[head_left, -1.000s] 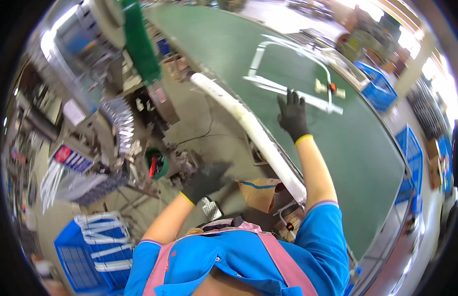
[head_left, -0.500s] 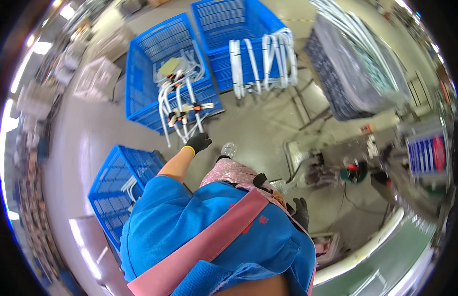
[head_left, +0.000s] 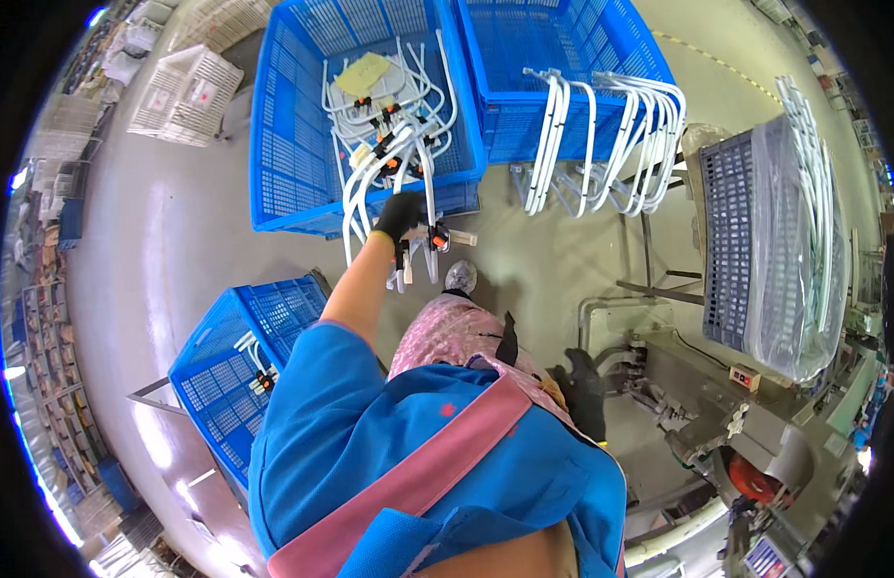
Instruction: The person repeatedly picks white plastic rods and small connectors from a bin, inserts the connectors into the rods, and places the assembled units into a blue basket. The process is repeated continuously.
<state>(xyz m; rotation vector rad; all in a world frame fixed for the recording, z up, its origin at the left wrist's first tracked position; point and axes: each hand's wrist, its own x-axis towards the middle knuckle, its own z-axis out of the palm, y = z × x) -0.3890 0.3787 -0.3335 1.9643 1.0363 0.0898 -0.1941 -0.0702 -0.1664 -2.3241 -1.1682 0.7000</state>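
A dark glove with a yellow cuff covers my left hand (head_left: pixel 401 214), which is closed over white bent tubes (head_left: pixel 368 188) at the near edge of a blue crate (head_left: pixel 273 207). Part of its fingers is hidden. The tubes carry black and orange fittings and hang over the crate's rim, their lower ends below my hand. Deeper in the crate lie more white tube frames (head_left: pixel 437 106) and a yellow-green slip (head_left: pixel 362 74). My right hand (head_left: pixel 583 393), also gloved, hangs low at my side with fingers stretched out and holds nothing.
A second blue crate (head_left: pixel 505 144) has white tubes (head_left: pixel 649 135) hooked over its near rim. Another blue crate (head_left: pixel 220 385) stands at left. A dark basket (head_left: pixel 728 222) with plastic-covered tubes is at right, above a machine (head_left: pixel 755 462). A white crate (head_left: pixel 185 96) sits far left.
My left hand has moved up from beside the tubes onto them. The view has shifted, bringing the crates closer. My right hand still hangs at my side.
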